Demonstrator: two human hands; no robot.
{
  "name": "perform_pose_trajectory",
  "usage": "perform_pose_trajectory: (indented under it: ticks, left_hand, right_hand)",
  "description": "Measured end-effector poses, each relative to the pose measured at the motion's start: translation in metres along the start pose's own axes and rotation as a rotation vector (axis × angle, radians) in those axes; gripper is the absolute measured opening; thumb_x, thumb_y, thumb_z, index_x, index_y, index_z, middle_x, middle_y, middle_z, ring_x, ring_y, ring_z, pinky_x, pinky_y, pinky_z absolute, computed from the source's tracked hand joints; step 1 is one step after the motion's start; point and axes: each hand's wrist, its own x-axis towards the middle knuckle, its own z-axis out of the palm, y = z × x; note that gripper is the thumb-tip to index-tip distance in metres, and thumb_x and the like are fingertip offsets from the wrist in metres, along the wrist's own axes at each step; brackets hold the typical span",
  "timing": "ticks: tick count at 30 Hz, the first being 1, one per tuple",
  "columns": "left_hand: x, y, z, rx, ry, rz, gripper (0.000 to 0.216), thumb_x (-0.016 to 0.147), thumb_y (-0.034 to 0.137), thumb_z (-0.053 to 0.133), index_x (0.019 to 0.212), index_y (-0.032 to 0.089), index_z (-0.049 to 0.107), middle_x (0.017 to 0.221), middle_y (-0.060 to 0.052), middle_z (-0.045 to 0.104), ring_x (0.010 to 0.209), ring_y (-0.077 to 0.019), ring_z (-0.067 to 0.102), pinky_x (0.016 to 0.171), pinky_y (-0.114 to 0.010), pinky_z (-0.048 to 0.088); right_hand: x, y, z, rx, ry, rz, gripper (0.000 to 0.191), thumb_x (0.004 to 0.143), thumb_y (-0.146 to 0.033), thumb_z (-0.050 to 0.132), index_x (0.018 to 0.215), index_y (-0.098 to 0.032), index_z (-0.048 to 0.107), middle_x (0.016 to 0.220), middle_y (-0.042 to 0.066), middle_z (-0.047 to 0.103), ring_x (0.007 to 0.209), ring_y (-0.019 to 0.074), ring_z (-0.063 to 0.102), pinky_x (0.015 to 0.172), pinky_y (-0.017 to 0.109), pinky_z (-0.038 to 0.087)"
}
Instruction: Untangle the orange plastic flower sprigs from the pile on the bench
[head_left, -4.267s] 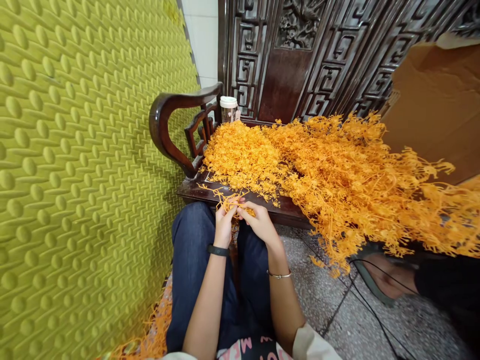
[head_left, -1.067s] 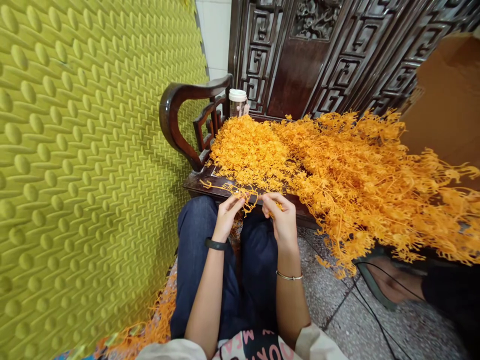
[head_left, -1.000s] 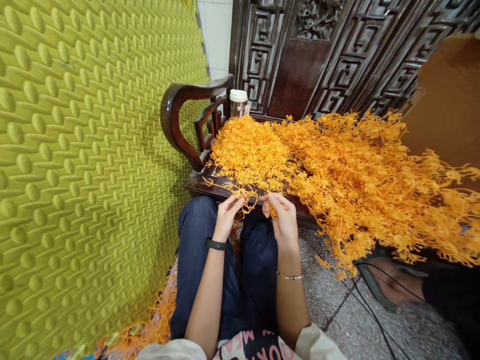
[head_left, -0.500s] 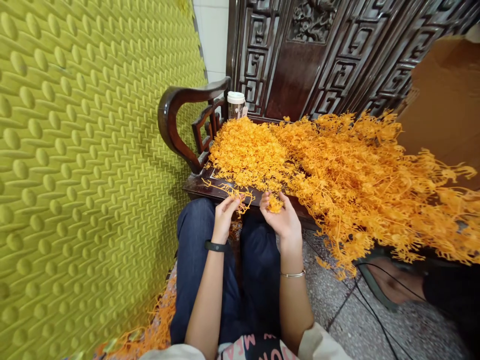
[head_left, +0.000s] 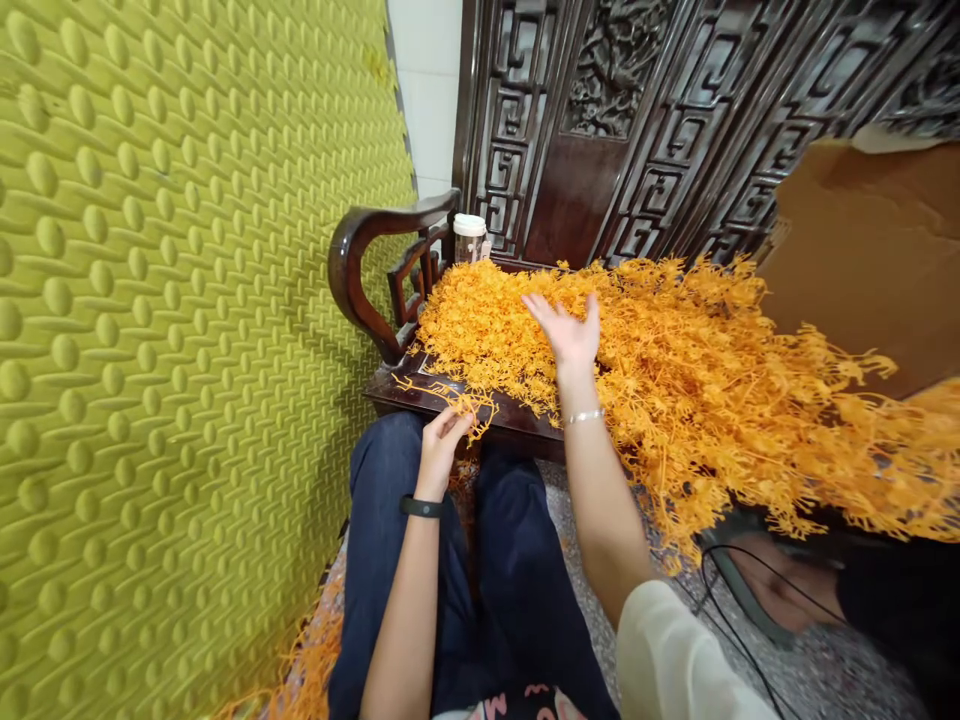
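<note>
Between the closed fingers of my left hand (head_left: 442,445) is a thin, branching orange plastic stem (head_left: 427,386), its bare twigs reaching left over the bench edge. My right hand (head_left: 568,330) is stretched out above the pile, palm up and fingers spread, holding nothing I can see. Below and around it lies a heap of small orange plastic pieces (head_left: 480,320), curly and flower-like. To the right this heap runs into a larger mass of orange branched sprays (head_left: 720,400).
A dark wooden bench (head_left: 517,425) with a curved armrest (head_left: 349,260) bears the pile. A lidded cup (head_left: 469,238) stands at the back corner. Yellow-green textured matting (head_left: 187,350) rises at left. Cardboard (head_left: 870,260) leans at right. Another person's foot (head_left: 780,580) and black cables are lower right.
My right hand has moved up and forward from the bench edge to over the pile, and the small orange clump in it is gone. My left hand keeps its hold on the stem.
</note>
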Motion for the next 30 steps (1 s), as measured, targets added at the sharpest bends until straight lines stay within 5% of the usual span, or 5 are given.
perform_pose_trajectory:
  ticks: [7, 12, 17, 22, 30]
  left_hand:
    - [0.002, -0.009, 0.005, 0.020, -0.057, -0.021, 0.035, 0.064, 0.026, 0.066, 0.098, 0.016, 0.064, 0.103, -0.007, 0.064, 0.077, -0.0135, 0.059, 0.078, -0.028, 0.043]
    - [0.002, -0.014, 0.006, 0.038, -0.072, -0.008, 0.040, 0.063, 0.024, 0.066, 0.102, 0.016, 0.062, 0.111, -0.008, 0.060, 0.081, -0.0134, 0.057, 0.079, -0.028, 0.043]
    - [0.000, -0.014, 0.007, 0.146, -0.110, 0.038, 0.039, 0.063, 0.025, 0.067, 0.100, 0.014, 0.062, 0.083, -0.003, 0.062, 0.063, -0.0091, 0.053, 0.064, -0.021, 0.043]
    - [-0.001, -0.013, 0.007, 0.096, -0.200, 0.019, 0.030, 0.063, 0.025, 0.068, 0.090, 0.014, 0.064, 0.083, -0.003, 0.063, 0.070, -0.0114, 0.056, 0.069, -0.023, 0.044]
    - [-0.003, -0.007, 0.008, -0.021, -0.242, -0.120, 0.035, 0.062, 0.026, 0.068, 0.096, 0.015, 0.066, 0.099, -0.008, 0.065, 0.089, -0.0202, 0.060, 0.079, -0.031, 0.046]
  right_hand:
    - [-0.086, 0.059, -0.091, -0.182, -0.130, -0.067, 0.030, 0.084, -0.031, 0.036, 0.104, -0.022, 0.056, 0.126, 0.004, 0.048, 0.117, 0.0113, 0.043, 0.098, 0.033, 0.037]
    - [-0.116, 0.060, -0.084, -0.397, -0.160, -0.147, 0.029, 0.081, -0.035, 0.044, 0.105, -0.025, 0.057, 0.124, 0.002, 0.049, 0.118, 0.0156, 0.043, 0.100, 0.038, 0.033]
    - [-0.129, 0.054, -0.078, -0.977, -0.269, -0.118, 0.043, 0.066, -0.021, 0.066, 0.107, -0.026, 0.056, 0.126, 0.002, 0.048, 0.118, 0.0173, 0.041, 0.098, 0.033, 0.033]
    - [-0.130, 0.055, -0.088, -1.355, -0.233, -0.176, 0.036, 0.064, -0.027, 0.067, 0.098, -0.023, 0.060, 0.095, 0.003, 0.061, 0.087, 0.0149, 0.054, 0.070, 0.024, 0.043]
    - [-0.123, 0.061, -0.091, -1.259, -0.081, -0.242, 0.015, 0.065, -0.030, 0.064, 0.074, -0.019, 0.065, 0.076, 0.002, 0.063, 0.065, 0.0124, 0.054, 0.061, 0.024, 0.042]
